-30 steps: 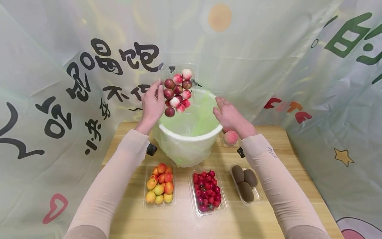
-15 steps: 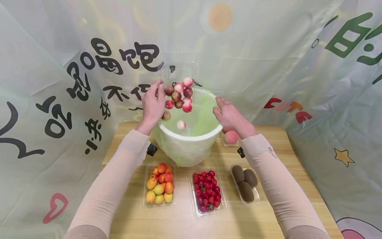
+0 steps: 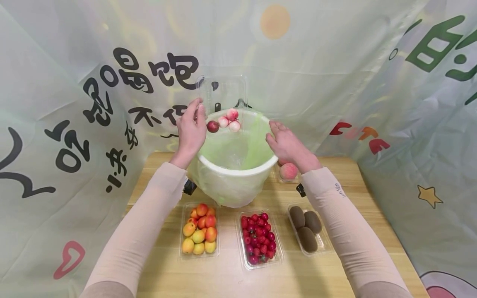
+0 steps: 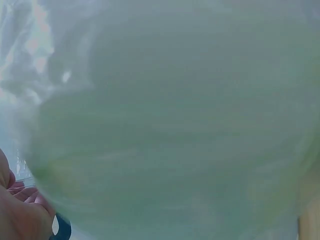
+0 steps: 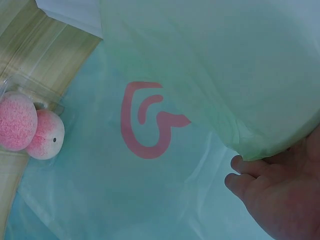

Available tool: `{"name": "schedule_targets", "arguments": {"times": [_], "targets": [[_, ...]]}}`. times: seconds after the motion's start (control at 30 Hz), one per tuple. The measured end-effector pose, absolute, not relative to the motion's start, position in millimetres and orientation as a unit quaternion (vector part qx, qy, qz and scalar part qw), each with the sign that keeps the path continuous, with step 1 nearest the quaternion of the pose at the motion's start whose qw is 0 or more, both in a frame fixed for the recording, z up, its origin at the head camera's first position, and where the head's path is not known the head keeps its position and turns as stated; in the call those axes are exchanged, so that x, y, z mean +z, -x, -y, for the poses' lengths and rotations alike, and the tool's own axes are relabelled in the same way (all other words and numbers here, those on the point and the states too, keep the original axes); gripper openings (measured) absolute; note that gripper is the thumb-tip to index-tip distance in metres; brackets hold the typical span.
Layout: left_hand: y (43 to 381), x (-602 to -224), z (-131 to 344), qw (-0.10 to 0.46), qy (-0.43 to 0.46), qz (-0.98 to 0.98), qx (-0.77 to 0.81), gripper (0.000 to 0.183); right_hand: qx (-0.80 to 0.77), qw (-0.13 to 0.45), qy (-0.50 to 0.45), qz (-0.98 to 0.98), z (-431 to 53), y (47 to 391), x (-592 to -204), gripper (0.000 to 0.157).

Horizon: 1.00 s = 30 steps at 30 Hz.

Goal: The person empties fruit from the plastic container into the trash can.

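My left hand (image 3: 191, 129) pinches the left edge of a clear plastic tray (image 3: 225, 89), tipped steeply above the bin's back left. Several small round fruits, maroon and pink-white (image 3: 233, 120), are at its lower end, over the bin's mouth. The white bin (image 3: 238, 170) is lined with a pale green plastic bag (image 3: 257, 142). My right hand (image 3: 286, 142) holds the bin's right rim; in the right wrist view its fingertips (image 5: 238, 181) show just under the bagged edge. Bin and bag fill most of the left wrist view, with part of the left hand (image 4: 22, 215) at lower left.
In front of the bin stand clear trays of orange-yellow fruits (image 3: 199, 236), red berry-like fruits (image 3: 258, 240) and brown kiwis (image 3: 306, 231). Peaches (image 3: 288, 171) sit in a tray right of the bin, under the right forearm. A printed curtain (image 3: 335, 70) surrounds the wooden table (image 3: 223, 281).
Most of the small fruits have slid down out of the tilted tray into the bin. The tray's upper end has risen slightly. My right hand has stayed at the rim.
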<state>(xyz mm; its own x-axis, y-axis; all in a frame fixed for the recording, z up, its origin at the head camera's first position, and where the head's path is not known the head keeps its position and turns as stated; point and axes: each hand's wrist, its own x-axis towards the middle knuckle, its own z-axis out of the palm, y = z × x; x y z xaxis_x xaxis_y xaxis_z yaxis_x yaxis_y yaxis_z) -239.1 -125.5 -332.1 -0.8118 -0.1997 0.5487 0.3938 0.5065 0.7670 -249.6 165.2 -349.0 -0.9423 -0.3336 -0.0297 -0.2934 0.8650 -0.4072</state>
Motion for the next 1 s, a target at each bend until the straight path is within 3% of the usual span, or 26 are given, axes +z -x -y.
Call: {"name": "schedule_targets", "arguments": {"times": [1.0], "targets": [[237.1, -333.0, 122.5, 0.356, 0.099, 0.801, -0.471, 0.038, -0.202, 0.049, 0.165, -0.964, -164.8, 247.8, -346.6, 0.068]]}}
